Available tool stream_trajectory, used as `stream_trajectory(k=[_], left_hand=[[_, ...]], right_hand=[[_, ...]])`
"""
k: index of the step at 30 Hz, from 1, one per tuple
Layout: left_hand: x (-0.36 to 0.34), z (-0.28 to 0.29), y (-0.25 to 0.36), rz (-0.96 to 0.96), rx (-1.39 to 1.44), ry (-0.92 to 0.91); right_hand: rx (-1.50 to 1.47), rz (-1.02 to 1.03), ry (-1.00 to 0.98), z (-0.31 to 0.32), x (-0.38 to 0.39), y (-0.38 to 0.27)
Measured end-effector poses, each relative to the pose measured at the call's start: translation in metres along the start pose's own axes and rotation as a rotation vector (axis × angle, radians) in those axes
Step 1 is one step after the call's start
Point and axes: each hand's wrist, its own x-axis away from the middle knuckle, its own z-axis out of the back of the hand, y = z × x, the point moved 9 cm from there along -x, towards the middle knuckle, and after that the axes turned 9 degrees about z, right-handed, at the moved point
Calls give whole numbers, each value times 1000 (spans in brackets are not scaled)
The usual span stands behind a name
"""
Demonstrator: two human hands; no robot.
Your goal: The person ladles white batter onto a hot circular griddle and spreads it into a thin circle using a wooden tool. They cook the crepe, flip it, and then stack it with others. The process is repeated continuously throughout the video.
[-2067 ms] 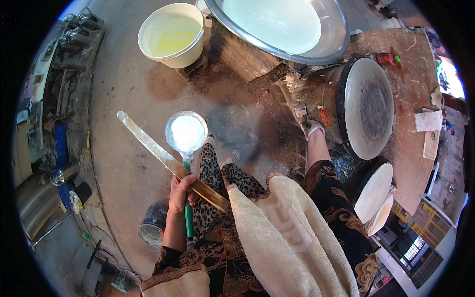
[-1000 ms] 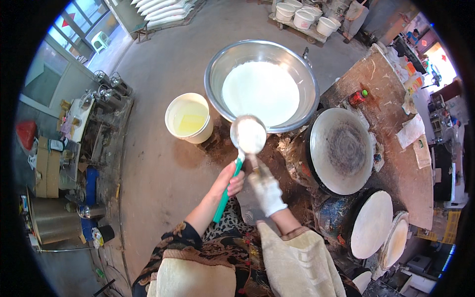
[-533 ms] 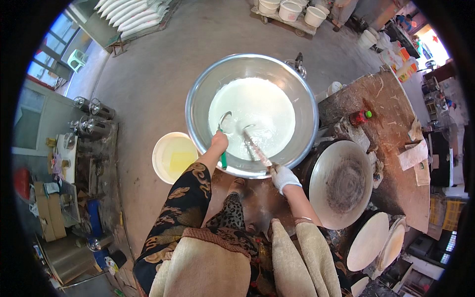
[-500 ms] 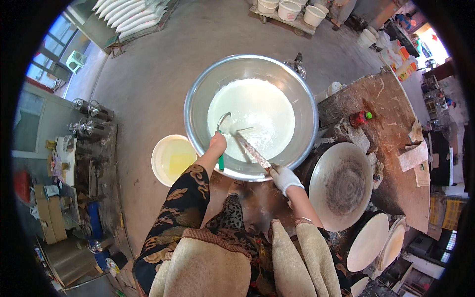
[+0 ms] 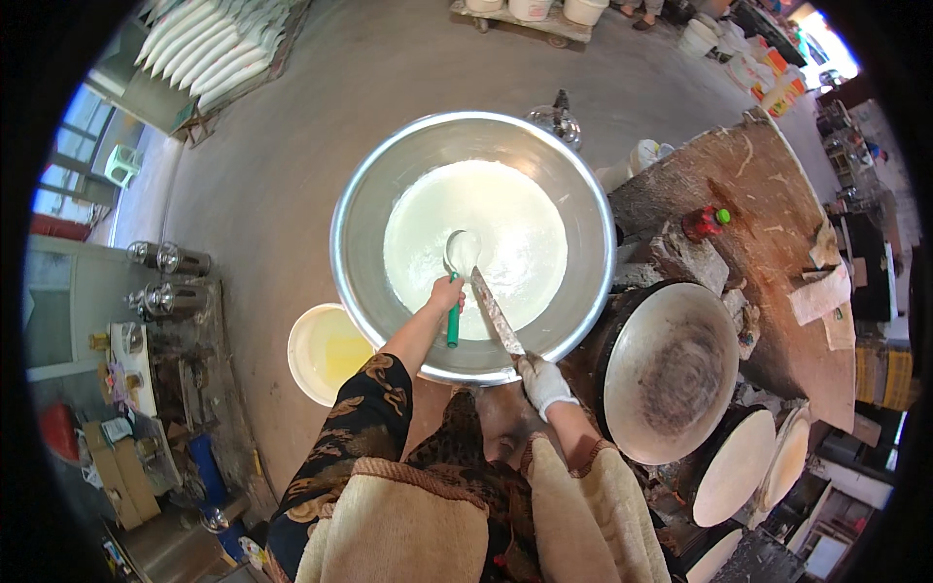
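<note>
A wide metal basin (image 5: 358, 204) in front of me holds a smooth white liquid (image 5: 515, 219) like thin batter. My left hand (image 5: 446, 294), bare, is closed around the green handle of a ladle (image 5: 453, 325). The ladle's bowl lies over the liquid near the middle of the basin, with white liquid in it. My right hand (image 5: 546, 385), in a pale glove, grips one end of a long flat scraper (image 5: 498, 316) smeared with white. The scraper slants over the basin's near rim, its far tip close beside the ladle's bowl.
A white bucket (image 5: 303, 364) of yellowish liquid stands left of the basin. To the right are a large round griddle (image 5: 671, 374) and a smaller pale round plate (image 5: 734, 468). A red bottle (image 5: 700, 224) with a green cap sits on the brown worktop (image 5: 777, 262).
The ladle has moved right, toward the scraper, and its handle now points toward me. White liquid now shows in its bowl. The scraper stands steeper, and the whole view has shifted slightly.
</note>
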Motion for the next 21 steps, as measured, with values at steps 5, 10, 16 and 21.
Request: stream_trajectory(k=[5, 10, 16, 21], left_hand=[[55, -52, 42, 13, 159, -248], [191, -88, 182, -321, 48, -440], [405, -87, 348, -762, -76, -394], [510, -67, 402, -1028, -173, -262]], right_hand=[[-168, -140, 88, 22, 46, -37], [-283, 111, 292, 62, 59, -94], [-699, 388, 294, 156, 113, -222], [-834, 547, 249, 221, 151, -250]])
